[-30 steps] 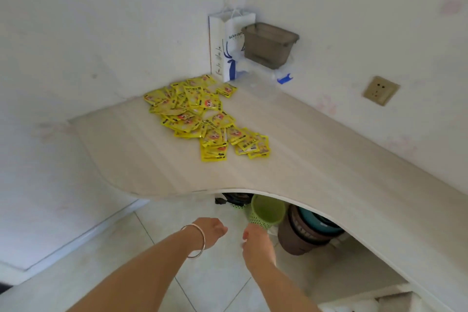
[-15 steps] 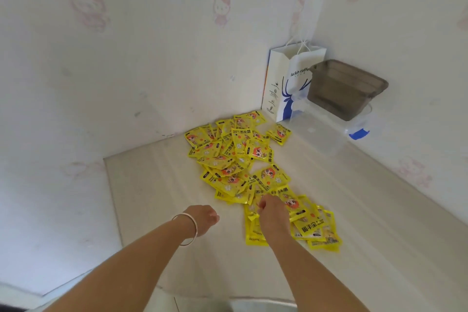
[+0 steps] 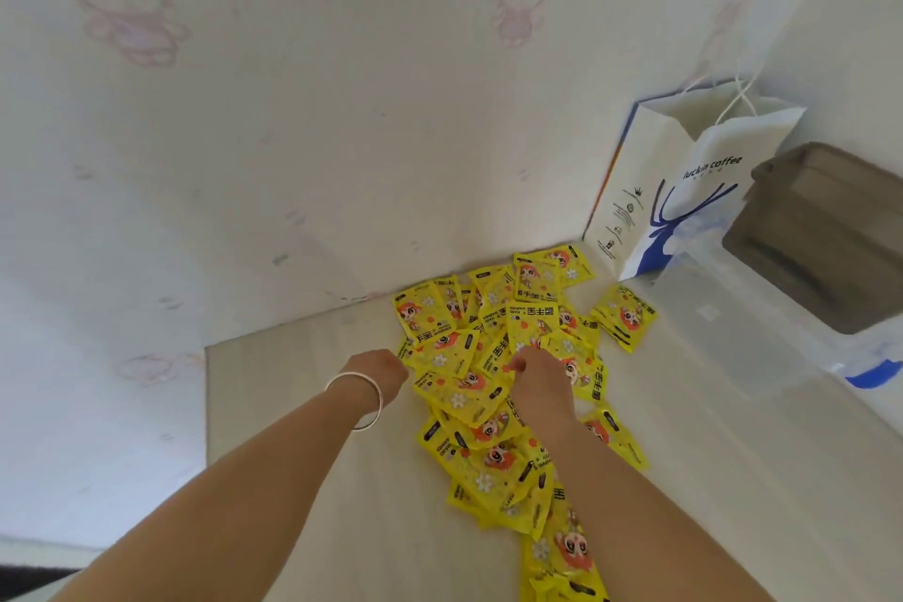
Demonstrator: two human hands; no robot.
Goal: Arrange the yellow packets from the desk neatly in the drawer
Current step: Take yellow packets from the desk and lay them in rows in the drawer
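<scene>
Both hands reach into a loose heap of yellow packets (image 3: 493,357) scattered across the pale wooden desk (image 3: 293,430). The left hand (image 3: 378,369), with a thin silver bangle (image 3: 359,398) on its wrist, sits at the left edge of the heap with its fingers curled under; the fingertips are hidden from the head camera, so I cannot tell whether it grips a packet or only touches the edge. The right hand (image 3: 537,381) lies on top of the middle of the heap, knuckles up and fingers bent down onto the packets; whether it pinches one is also hidden. The packets overlap one another at all angles, printed with a red-haired cartoon figure, small white flowers and black lettering, and the heap runs from the back corner of the desk toward the near edge, passing under the right forearm. One packet (image 3: 625,318) lies a little apart on the right side. Behind the heap a white paper bag (image 3: 684,191) with a blue deer logo and the words "luckin coffee" stands upright in the corner against the wall. Just beside it on the right is a clear plastic box (image 3: 742,328), with a brown translucent tub (image 3: 826,235) resting on it. A strip of blue tape (image 3: 874,374) shows at the box's right end. The walls carry faint pink cartoon wallpaper (image 3: 122,0).
</scene>
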